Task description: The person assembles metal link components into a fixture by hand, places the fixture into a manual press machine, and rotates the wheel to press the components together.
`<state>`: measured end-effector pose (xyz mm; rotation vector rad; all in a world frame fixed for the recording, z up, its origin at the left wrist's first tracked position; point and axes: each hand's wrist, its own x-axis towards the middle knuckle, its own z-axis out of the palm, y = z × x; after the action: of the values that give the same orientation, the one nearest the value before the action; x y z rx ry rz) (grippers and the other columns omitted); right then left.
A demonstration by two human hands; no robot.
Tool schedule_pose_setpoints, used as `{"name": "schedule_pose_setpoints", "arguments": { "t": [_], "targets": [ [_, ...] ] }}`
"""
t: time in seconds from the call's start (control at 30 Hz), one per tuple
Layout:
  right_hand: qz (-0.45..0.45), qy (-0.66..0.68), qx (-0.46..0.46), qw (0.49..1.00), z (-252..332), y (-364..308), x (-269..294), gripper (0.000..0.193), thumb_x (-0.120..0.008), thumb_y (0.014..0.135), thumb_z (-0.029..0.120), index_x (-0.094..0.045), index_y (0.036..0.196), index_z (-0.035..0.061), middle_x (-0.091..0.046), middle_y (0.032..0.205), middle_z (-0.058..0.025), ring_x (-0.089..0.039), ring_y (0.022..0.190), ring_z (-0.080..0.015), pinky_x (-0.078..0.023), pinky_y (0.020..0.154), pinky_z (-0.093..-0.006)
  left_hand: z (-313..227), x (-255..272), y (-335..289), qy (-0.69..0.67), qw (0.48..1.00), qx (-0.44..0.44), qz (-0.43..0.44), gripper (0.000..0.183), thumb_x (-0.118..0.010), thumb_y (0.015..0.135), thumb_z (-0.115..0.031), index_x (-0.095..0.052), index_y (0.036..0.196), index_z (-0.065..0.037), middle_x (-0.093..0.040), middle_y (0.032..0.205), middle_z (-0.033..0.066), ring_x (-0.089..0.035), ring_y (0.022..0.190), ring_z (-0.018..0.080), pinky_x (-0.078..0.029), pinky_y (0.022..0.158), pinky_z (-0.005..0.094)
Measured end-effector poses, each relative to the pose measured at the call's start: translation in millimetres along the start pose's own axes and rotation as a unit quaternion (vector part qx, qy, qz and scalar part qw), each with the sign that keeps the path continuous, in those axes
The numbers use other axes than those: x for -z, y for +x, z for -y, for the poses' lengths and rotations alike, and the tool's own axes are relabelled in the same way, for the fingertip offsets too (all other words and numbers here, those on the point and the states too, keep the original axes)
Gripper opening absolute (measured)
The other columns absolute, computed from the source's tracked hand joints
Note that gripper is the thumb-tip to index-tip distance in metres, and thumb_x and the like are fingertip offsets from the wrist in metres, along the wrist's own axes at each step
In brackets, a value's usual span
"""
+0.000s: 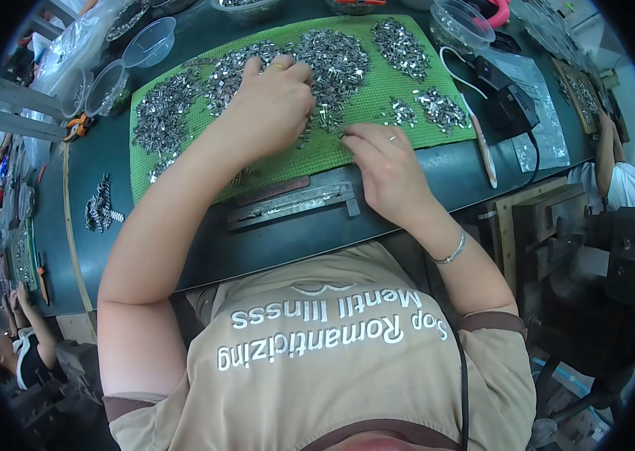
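A green textured mat bears several heaps of small shiny metal links. Over the middle heaps, my left hand is bent down with its fingers curled and a yellow ring showing; its fingertips are mostly hidden. My right hand rests at the mat's near edge, thumb and fingers drawn together by a few loose links; whatever is between them is too small to make out. Just left of this hand lies a long metal channel-shaped jig, along the bench's front edge.
Linked metal strips lie on the dark bench at left, below orange-handled pliers. Clear plastic tubs stand along the back. At right are a black power adapter with cables, a white pen-like tool and a plastic bag.
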<state>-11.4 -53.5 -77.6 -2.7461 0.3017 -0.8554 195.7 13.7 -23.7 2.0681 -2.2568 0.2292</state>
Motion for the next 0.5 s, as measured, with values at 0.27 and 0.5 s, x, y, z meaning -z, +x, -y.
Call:
{"name": "schedule_pose_setpoints", "arguments": {
  "t": [0.27,0.5],
  "targets": [
    [0.042,0.045,-0.063,0.996,-15.9,21.5,0.7,0.017,-0.066,0.079,0.002,-0.069,0.095,0.0035,-0.06,0.089,-0.0096,-0.059,0.087,-0.0294,-0.041,0.08,-0.0401,-1.2,0.5,6.1,-0.035,0.994,0.02,0.098,0.019,-0.068,0.077,-0.014,-0.072,0.093,-0.004,-0.059,0.109,0.0125,-0.052,0.114,0.0305,-0.039,0.097,0.0511],
    [0.086,0.001,-0.034,0.996,-15.3,32.8,-5.7,0.005,-0.064,0.076,0.005,-0.067,0.073,0.0074,-0.059,0.082,-0.0079,-0.061,0.085,-0.0258,-0.038,0.077,-0.0398,-4.8,2.8,-20.5,-0.05,0.997,0.012,-0.064,0.012,-0.068,0.08,-0.01,-0.063,0.09,-0.005,-0.064,0.091,0.0096,-0.061,0.092,0.0282,-0.041,0.09,0.0437]
  ]
}}
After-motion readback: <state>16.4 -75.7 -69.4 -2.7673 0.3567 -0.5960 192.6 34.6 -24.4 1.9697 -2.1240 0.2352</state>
